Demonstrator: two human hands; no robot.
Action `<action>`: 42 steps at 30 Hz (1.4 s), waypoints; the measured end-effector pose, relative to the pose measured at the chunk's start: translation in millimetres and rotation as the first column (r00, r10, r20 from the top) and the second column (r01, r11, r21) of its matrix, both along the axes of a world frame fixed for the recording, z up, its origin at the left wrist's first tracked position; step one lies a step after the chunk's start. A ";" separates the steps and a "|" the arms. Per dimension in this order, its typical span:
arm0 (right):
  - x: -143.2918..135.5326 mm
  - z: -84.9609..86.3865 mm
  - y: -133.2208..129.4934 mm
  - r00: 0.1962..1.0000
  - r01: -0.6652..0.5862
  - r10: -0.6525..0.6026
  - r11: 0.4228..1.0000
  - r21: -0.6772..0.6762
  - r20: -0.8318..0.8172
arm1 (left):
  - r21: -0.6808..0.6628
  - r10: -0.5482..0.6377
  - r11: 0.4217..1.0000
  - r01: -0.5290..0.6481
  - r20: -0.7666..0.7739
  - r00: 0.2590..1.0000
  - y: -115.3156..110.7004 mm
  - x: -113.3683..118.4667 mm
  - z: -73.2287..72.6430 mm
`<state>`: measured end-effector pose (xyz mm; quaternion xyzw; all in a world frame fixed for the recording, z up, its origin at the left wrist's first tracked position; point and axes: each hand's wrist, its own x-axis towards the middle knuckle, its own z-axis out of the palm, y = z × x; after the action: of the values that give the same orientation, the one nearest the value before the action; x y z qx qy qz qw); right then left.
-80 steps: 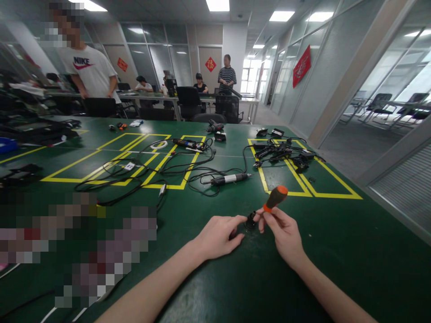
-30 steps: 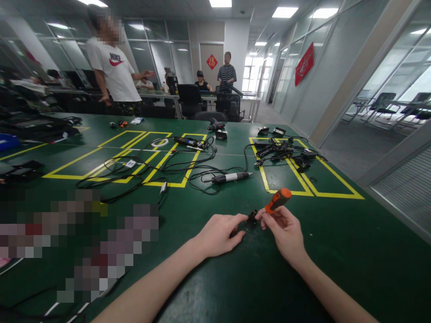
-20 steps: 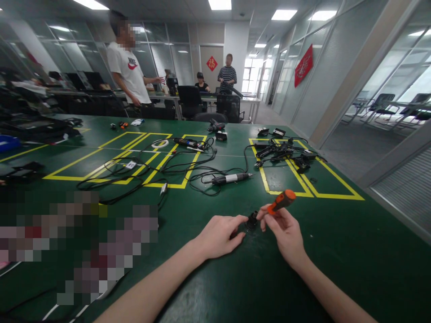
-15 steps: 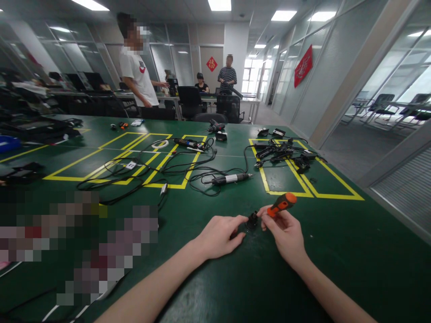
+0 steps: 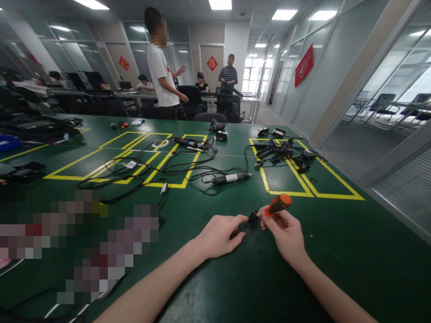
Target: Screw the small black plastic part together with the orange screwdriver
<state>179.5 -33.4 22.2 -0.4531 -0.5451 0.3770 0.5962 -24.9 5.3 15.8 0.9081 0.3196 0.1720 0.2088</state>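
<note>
A small black part [image 5: 252, 220] stands on the green table [image 5: 208, 287] between my two hands. My left hand [image 5: 220, 237] rests on the table with its index fingertip against the part's left side and the thumb just below it. On the right, my right hand [image 5: 284, 231] is closed around a screwdriver with an orange and black handle [image 5: 279, 205]. The handle leans up and to the right, and the fingers hide the shaft. My right fingertips are close to the part's right side.
Beyond my hands lie a silver and black electric screwdriver [image 5: 230, 179], looping black cables [image 5: 168, 168] and a heap of black parts [image 5: 286, 150] inside yellow tape. A cordless drill [image 5: 216, 126] lies farther back. A person in white [image 5: 163, 76] is behind the table.
The screwdriver handle has tilted slightly to the left in my right hand. My left hand has stayed in place. The person in white has moved to the right.
</note>
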 end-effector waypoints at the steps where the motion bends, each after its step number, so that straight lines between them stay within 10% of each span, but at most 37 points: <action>1: 0.4 0.4 0.2 1.000 -0.006 0.006 1.000 0.003 0.007 | 0.000 0.001 1.000 -0.001 0.001 1.000 -0.1 0.1 -0.1; 34: 8.6 -1.3 3.4 1.000 0.019 -0.018 1.000 0.023 -0.019 | 0.012 0.006 1.000 -0.006 0.006 1.000 -0.4 -0.7 -3.2; 42: 34.4 -8.2 22.3 0.934 0.144 -0.117 0.988 -0.054 0.337 | 0.049 0.002 0.999 -0.003 0.002 1.000 0.7 -0.9 -4.3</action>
<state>213.9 -11.1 13.9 -0.5684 -0.5914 0.2756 0.5012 -25.7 6.1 11.5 0.9123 0.3162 0.1811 0.1867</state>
